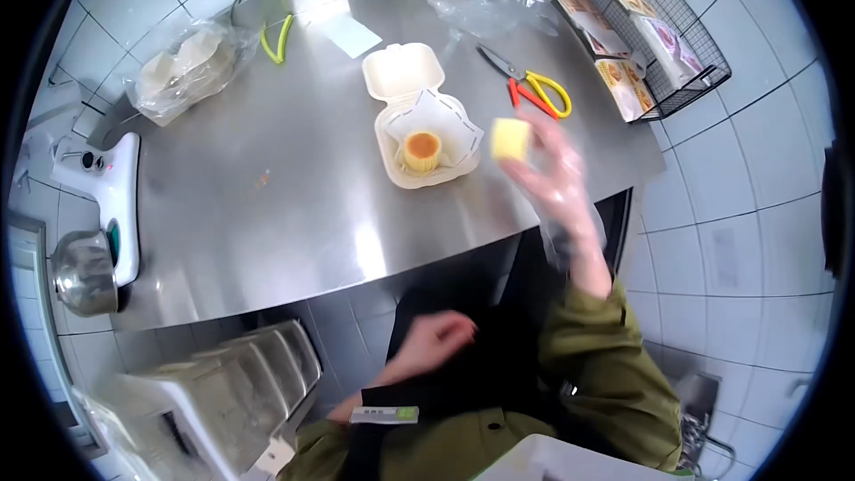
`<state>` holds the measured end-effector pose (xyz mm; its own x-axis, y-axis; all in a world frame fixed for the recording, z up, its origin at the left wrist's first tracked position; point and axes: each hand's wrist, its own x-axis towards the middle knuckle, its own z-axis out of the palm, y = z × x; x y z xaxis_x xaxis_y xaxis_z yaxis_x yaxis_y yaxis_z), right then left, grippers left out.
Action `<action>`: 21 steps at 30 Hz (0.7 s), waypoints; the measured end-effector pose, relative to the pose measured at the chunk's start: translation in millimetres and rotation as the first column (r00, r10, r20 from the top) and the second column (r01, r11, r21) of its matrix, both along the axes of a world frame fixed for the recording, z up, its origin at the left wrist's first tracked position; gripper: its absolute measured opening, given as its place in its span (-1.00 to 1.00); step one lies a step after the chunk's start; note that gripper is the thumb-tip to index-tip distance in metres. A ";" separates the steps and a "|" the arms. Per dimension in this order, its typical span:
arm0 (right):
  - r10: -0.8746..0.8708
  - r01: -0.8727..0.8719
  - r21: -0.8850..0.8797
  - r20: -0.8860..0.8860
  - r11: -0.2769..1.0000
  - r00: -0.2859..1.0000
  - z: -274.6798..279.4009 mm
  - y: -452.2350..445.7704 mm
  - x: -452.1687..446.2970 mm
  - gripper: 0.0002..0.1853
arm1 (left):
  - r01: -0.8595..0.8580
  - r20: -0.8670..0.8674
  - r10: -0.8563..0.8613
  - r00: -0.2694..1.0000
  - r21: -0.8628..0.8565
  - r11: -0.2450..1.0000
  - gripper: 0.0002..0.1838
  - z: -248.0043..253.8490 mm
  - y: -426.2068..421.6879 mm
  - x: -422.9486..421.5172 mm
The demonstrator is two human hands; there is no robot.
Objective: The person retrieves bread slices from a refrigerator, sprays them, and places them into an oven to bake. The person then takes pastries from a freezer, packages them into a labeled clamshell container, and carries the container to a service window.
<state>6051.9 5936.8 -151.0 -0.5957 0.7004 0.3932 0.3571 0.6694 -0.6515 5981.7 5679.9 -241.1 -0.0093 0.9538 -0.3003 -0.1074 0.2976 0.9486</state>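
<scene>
My right hand (557, 169), in a clear plastic glove, pinches a small yellow cake (510, 139) above the steel counter. To its left, an open white clamshell box (401, 180) stands on the counter with its lid folded back. Inside the box, on white paper with a dashed print (454, 129), sits another small cake (422, 151) with a browned top. My left hand (436, 341) is bare and hangs low in front of my dark apron, its fingers curled together. I see nothing in it.
Scissors with red and yellow handles (534, 93) lie behind my right hand. Crumpled clear plastic (490, 7) lies at the back, near a wire rack (704, 44) of packets. On the left are bagged boxes (191, 62), green tongs (279, 40), a white scale (120, 187) and a metal bowl (85, 276).
</scene>
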 end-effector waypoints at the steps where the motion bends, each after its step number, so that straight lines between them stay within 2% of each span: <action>1: 0.025 -0.022 -0.044 0.067 0.999 0.997 3.9 9.8 -16.2 -0.44 | -0.252 -0.172 0.264 0.949 0.085 0.964 -0.88 22.6 3.2 -12.5; 2: 0.044 -0.059 0.093 0.154 0.994 0.987 4.9 17.9 -29.4 -0.44 | -0.393 -0.334 0.444 0.831 0.211 0.895 -0.89 43.4 18.5 -31.8; 3: 0.052 -0.108 0.227 0.240 0.968 0.969 11.1 23.7 -41.6 -0.44 | -0.440 -0.412 0.526 0.744 0.289 0.850 -0.88 61.5 34.7 -52.4; 4: 0.101 -0.166 0.221 0.279 0.961 0.955 25.1 25.2 -52.2 -0.44 | -0.355 -0.598 0.562 0.572 0.437 0.826 -0.80 75.2 56.0 -75.9; 5: 0.145 -0.218 0.214 0.310 0.952 0.940 32.5 24.4 -58.2 -0.44 | -0.184 -0.714 0.586 0.382 0.563 0.806 -0.67 83.5 81.4 -98.3; 7: 0.198 -0.305 0.238 0.387 0.922 0.901 37.6 31.3 -70.6 -0.48 | -0.051 -0.720 0.560 0.410 0.595 0.802 -0.49 93.1 117.4 -123.6; 10: 0.248 -0.420 0.195 0.567 0.886 0.786 59.5 37.4 -84.6 -0.56 | 0.043 -0.844 0.343 0.412 0.394 0.918 -0.28 75.8 148.1 -143.8; 13: 0.238 -0.388 0.125 0.609 0.913 0.756 53.0 42.9 -87.7 -0.60 | 0.023 -0.868 0.311 0.388 0.347 0.938 -0.14 59.7 161.2 -150.1; 16: 0.226 -0.377 0.060 0.710 0.924 0.667 56.4 43.7 -89.2 -0.62 | 0.018 -0.835 0.242 0.495 0.288 0.958 -0.07 61.8 165.9 -144.2; 19: 0.291 -0.491 0.181 0.616 0.852 0.732 37.5 54.1 -87.0 -0.66 | -0.002 -0.883 0.203 0.422 0.223 0.975 -0.02 58.9 171.7 -136.8; 21: 0.329 -0.517 0.159 0.607 0.841 0.724 8.0 63.4 -92.7 -0.68 | 0.005 -0.889 0.165 0.427 0.185 0.983 -0.01 61.5 174.0 -135.9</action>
<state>5959.2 6000.2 -143.0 -0.9728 0.2245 0.0565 0.2109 0.9600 -0.1841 5845.8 5853.9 -179.6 -0.2711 0.9607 0.0589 0.8133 0.1959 0.5478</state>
